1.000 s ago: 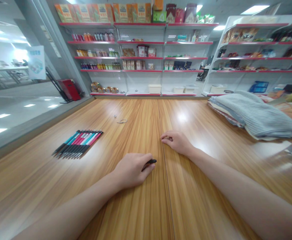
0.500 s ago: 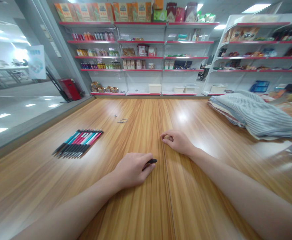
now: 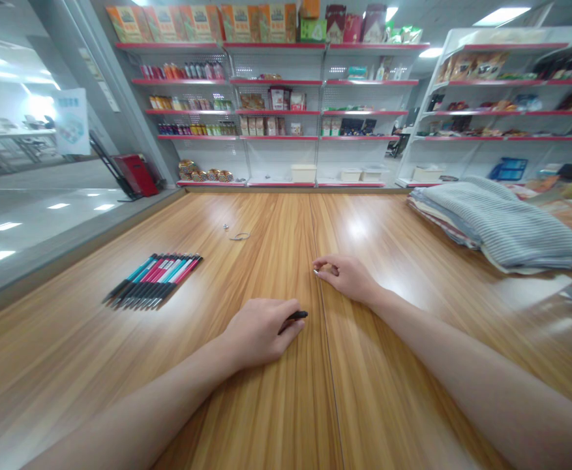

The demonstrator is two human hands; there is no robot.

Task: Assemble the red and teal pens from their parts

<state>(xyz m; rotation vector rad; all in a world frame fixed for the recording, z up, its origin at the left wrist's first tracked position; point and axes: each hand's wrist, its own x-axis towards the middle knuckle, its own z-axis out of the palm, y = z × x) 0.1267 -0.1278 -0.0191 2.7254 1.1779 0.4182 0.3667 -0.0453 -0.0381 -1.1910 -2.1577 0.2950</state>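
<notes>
My left hand (image 3: 261, 331) rests low over the wooden table, fingers wrapped round a pen (image 3: 299, 315). Only the pen's black end sticks out past the thumb and forefinger; the palm hides the rest. Ahead and to the right, my right hand (image 3: 351, 277) pinches a small silvery piece (image 3: 316, 271) between thumb and fingertips. It looks like a pen's metal tip, but is too small to be sure. A gap separates the two hands. Left of them, several pens (image 3: 153, 281) with blue, red and white barrels and black grips lie side by side in a row.
Beyond the hands lie a thin silvery loop (image 3: 240, 236) and a tiny shiny bit (image 3: 225, 226). Folded striped cloths (image 3: 505, 222) are stacked at the right, near clear plastic. Stocked shelves (image 3: 276, 81) stand behind the table; a red hand cart (image 3: 136, 175) is on the floor at left.
The silvery piece now shows at my right fingertips, where it was barely visible before; those fingers have shifted slightly. My left hand and the pen have kept their place.
</notes>
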